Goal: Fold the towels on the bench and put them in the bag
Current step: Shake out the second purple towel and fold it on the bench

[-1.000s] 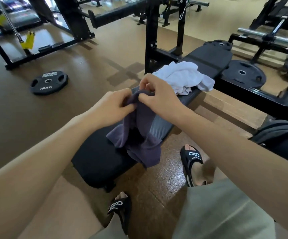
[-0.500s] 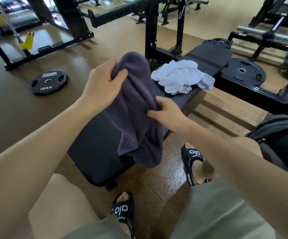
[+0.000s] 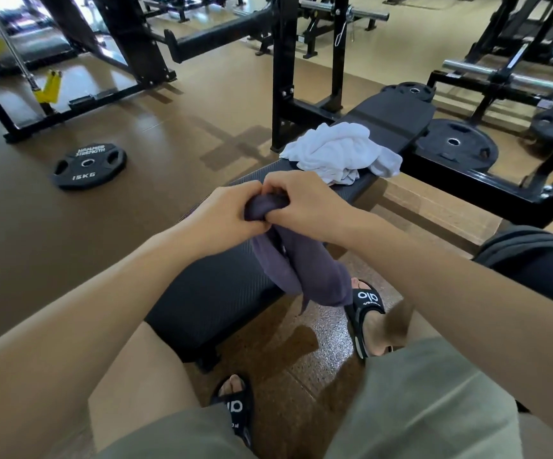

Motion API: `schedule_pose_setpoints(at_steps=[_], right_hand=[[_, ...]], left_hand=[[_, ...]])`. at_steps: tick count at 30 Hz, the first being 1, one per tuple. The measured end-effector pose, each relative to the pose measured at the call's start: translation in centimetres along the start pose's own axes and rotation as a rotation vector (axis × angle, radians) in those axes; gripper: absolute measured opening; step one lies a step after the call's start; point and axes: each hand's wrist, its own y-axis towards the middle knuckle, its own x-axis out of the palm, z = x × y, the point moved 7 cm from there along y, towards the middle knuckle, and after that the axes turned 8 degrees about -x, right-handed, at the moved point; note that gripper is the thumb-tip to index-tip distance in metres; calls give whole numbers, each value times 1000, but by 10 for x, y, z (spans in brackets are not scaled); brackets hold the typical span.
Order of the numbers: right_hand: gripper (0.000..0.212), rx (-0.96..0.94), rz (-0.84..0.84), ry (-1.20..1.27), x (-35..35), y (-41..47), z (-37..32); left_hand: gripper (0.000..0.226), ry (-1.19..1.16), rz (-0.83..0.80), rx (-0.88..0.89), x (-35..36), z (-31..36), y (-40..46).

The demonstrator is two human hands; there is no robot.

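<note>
A purple towel (image 3: 305, 270) hangs bunched from both my hands above the black bench (image 3: 215, 293). My left hand (image 3: 225, 217) and my right hand (image 3: 305, 200) are pressed close together, each gripping the towel's top edge. The cloth drapes down over the bench's right side. A crumpled white towel (image 3: 338, 150) lies farther along the bench. A dark bag (image 3: 533, 256) shows at the right edge, partly hidden by my right arm.
A 15 kg weight plate (image 3: 89, 165) lies on the floor to the left. Black rack uprights (image 3: 281, 77) stand behind the bench. More plates (image 3: 454, 144) and a frame sit at the right. My sandalled feet (image 3: 368, 313) rest beside the bench.
My left hand has come down from its raised position and my right hand has moved up. Both hands now meet at the towel's top.
</note>
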Motion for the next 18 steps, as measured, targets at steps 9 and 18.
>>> schedule_pose_setpoints(at_steps=[9,18], right_hand=[[13,243,35,-194,-24,-23,62],[12,270,10,-59,-29,-21,56]], left_hand=[[28,189,246,52,-44,4,3],[31,117,-105,-34,-12,-14,4]])
